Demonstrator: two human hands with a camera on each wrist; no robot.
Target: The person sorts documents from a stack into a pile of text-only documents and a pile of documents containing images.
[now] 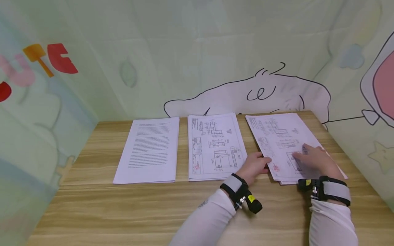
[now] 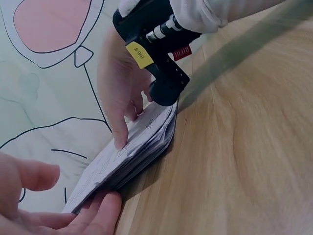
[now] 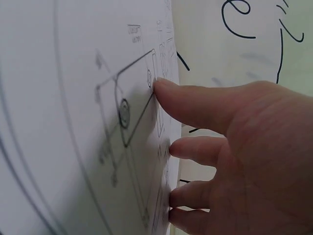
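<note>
The right-hand stack of printed drawings (image 1: 274, 133) lies slightly askew on the wooden table, its sheet edges a little uneven. My left hand (image 1: 252, 167) touches the left edge of this stack. In the left wrist view, the left fingers (image 2: 100, 210) rest against the sheet edges, while the thumb stands apart from the paper. On top of the same stack, my right hand (image 1: 317, 159) presses with its thumb and fingertips. The right wrist view shows the right thumb (image 3: 195, 105) beside a part drawing, with the other fingertips touching the page.
In the middle lies another stack of drawings (image 1: 206, 147), close to the left forearm. A stack of text pages (image 1: 150, 150) is on the left. The wooden table (image 1: 123, 212) meets a printed cloth backdrop (image 1: 197, 51) at the back and sides.
</note>
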